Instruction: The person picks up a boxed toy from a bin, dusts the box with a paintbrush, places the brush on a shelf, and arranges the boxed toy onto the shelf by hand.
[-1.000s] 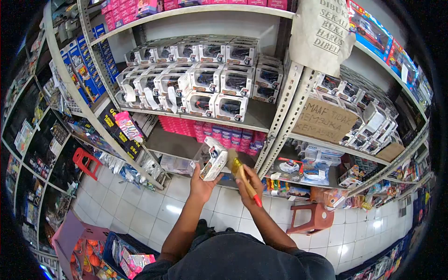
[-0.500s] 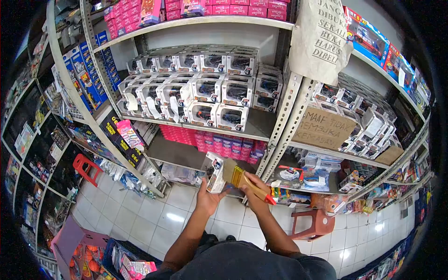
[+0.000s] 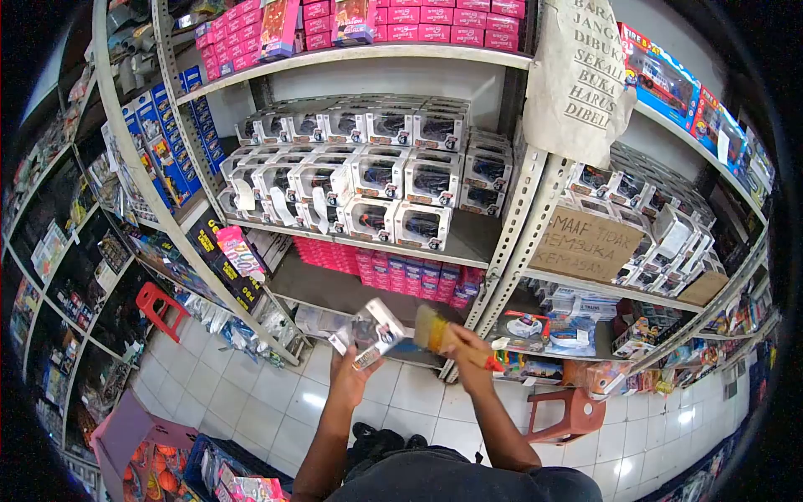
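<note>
My left hand (image 3: 351, 376) holds a small white toy box (image 3: 369, 333) with a clear window, tilted, from below and at its left side. In my right hand (image 3: 468, 356) is a wide paint brush (image 3: 435, 330) with a yellow band and a red handle tip. Its bristles point up and left, a little to the right of the box and apart from it. Beyond my hands, rows of similar white boxes (image 3: 376, 174) stand stacked on the middle shelf (image 3: 468, 238).
Pink boxes (image 3: 410, 274) sit on the shelf below. A cardboard sign (image 3: 584, 238) hangs at the right rack. On the tiled floor stand a brownish-red stool (image 3: 577, 414) to the right and a red stool (image 3: 159, 309) to the left. A bin of goods (image 3: 242, 481) is lower left.
The box has turned in my left hand, so its clear window now shows. The brush moved away from the box to the right. The view has shifted slightly, with the shelves lower in it.
</note>
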Demonstrator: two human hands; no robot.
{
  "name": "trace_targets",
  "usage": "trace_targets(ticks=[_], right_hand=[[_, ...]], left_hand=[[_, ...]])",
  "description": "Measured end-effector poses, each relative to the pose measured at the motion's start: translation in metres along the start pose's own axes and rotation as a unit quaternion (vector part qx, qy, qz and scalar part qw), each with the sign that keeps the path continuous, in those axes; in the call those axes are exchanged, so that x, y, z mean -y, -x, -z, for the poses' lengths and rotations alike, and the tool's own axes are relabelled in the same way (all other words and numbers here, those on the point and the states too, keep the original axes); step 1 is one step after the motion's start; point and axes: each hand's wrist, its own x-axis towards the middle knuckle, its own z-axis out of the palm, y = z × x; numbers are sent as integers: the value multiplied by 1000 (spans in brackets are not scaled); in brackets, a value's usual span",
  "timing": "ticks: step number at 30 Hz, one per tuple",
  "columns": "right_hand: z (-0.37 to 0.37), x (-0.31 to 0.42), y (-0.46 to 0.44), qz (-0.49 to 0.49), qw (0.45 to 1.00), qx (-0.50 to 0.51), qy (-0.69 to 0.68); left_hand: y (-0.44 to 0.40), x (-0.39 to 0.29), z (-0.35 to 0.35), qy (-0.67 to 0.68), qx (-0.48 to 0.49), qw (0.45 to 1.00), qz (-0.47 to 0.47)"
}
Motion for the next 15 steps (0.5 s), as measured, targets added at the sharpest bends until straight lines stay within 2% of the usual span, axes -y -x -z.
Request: trace_targets(ticks=[2,5,6,9,10,13,15], right_hand=[[4,19,-6,-99,981,-79,-147],[17,16,-9,-86,978,-91,-167],[15,18,-9,-78,973,-101,-195],[3,38,-8,-105,971,-108,-186],[-2,30,-6,-118,973,-102,-169],[-18,33,2,-194,961,-14,-198],[-21,35,2,-216,952,16,-216]], left_hand=[[0,-6,0,-59,-9,996,-73],[-7,-13,7,-268,39,945,-185],[-6,-19,5,-342,43,921,-179],[-2,-25,-17,-254,72,951,-161],[-4,-22,-13,-274,76,945,-164],[-5,-22,-15,-483,130,836,-226],[-7,-22,-12,-471,135,840,-233]])
